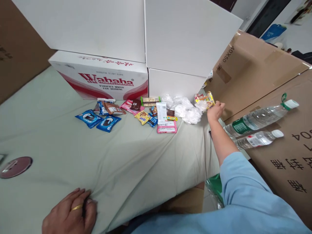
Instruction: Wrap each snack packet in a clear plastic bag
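At the right end of the snack row, my right hand (pixel 215 110) is closed on a yellow snack packet (pixel 210 99). Crumpled clear plastic bags (pixel 188 109) lie just left of that hand. My left hand (pixel 70 213), with a gold ring, rests on the cloth at lower left; its fingers are curled together and nothing shows in them. Between the boxes and me lie blue cookie packets (pixel 109 123), a yellow packet (pixel 142 117), a white wrapped bar (pixel 161 113), a pink packet (pixel 167 127) and a green-edged bar (pixel 150 101).
A white Wahaha carton (pixel 104 79) and a plain white box (pixel 174 83) stand behind the snacks. Brown cardboard (pixel 263 78) walls off the right, where two plastic bottles (pixel 260 118) stand. A dark red round object (pixel 16 167) lies far left on the pale green cloth (pixel 126 159).
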`<state>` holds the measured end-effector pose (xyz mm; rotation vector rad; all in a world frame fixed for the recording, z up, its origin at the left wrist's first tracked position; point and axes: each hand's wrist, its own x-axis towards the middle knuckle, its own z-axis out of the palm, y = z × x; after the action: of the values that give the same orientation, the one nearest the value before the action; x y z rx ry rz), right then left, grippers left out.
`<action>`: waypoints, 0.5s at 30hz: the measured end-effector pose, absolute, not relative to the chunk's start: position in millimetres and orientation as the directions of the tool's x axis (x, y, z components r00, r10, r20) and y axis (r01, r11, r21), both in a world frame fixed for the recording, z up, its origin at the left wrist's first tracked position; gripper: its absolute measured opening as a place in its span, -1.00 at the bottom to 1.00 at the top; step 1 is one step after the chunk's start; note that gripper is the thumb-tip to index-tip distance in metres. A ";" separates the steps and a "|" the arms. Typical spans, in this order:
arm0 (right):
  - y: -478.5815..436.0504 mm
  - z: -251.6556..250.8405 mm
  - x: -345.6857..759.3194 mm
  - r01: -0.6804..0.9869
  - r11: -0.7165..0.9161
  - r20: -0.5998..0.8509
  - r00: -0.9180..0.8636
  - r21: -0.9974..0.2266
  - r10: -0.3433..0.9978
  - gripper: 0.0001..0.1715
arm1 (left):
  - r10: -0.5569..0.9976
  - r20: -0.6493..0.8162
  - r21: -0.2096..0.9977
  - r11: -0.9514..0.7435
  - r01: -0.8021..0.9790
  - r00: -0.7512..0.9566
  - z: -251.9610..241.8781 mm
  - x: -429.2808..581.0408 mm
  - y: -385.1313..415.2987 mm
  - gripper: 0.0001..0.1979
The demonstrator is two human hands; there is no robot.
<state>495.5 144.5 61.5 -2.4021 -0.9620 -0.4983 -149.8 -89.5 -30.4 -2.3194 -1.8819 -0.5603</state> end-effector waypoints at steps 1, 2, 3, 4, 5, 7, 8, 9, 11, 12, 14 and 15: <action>141.9 61.1 493.0 0.737 -0.596 0.528 0.661 -0.319 0.534 -0.52 | 0.924 0.328 0.119 -0.244 0.962 0.194 -28.5 -150.5 -88.8 -0.76; 138.8 59.9 489.5 0.770 -0.556 0.553 0.624 -0.314 0.552 -0.50 | 0.921 0.322 0.097 -0.262 0.960 0.219 -27.3 -151.3 -88.3 -0.76; 135.1 57.9 485.2 0.807 -0.509 0.567 0.579 -0.298 0.586 -0.52 | 0.915 0.325 0.086 -0.280 0.956 0.238 -26.4 -151.8 -88.0 -0.77; 131.0 55.3 480.3 0.844 -0.461 0.567 0.529 -0.273 0.632 -0.56 | 0.909 0.334 0.083 -0.293 0.953 0.250 -25.7 -152.0 -87.7 -0.77; 126.7 52.4 475.4 0.877 -0.415 0.552 0.476 -0.241 0.685 -0.60 | 0.904 0.344 0.087 -0.299 0.950 0.253 -25.1 -151.7 -87.4 -0.77; 118.5 46.9 467.3 0.921 -0.347 0.499 0.387 -0.175 0.776 -0.67 | 0.903 0.359 0.101 -0.288 0.952 0.236 -23.6 -149.9 -87.0 -0.77; 115.1 45.0 464.9 0.934 -0.325 0.472 0.354 -0.145 0.807 -0.67 | 0.905 0.356 0.104 -0.286 0.953 0.232 -22.8 -148.5 -86.9 -0.78; 112.4 44.0 464.1 0.942 -0.314 0.449 0.333 -0.119 0.829 -0.65 | 0.908 0.348 0.107 -0.287 0.952 0.234 -21.9 -146.9 -86.8 -0.78; 109.1 44.6 466.6 0.945 -0.315 0.421 0.319 -0.081 0.849 -0.64 | 0.907 0.351 0.114 -0.287 0.951 0.232 -20.4 -143.0 -87.1 -0.79; 108.4 46.1 469.4 0.944 -0.323 0.415 0.322 -0.070 0.851 -0.63 | 0.908 0.357 0.122 -0.278 0.953 0.219 -19.9 -141.1 -87.4 -0.79; 108.1 50.1 476.3 0.939 -0.338 0.402 0.332 -0.059 0.853 -0.60 | 0.907 0.382 0.147 -0.248 0.957 0.177 -20.1 -138.2 -88.0 -0.77; 108.0 52.2 479.5 0.938 -0.341 0.394 0.336 -0.059 0.855 -0.60 | 0.904 0.394 0.157 -0.245 0.957 0.167 -21.1 -137.7 -88.1 -0.77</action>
<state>479.5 108.0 52.2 -2.3275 -1.6090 -0.4285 -137.7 -88.1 -21.1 -2.2998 -1.8457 -0.6272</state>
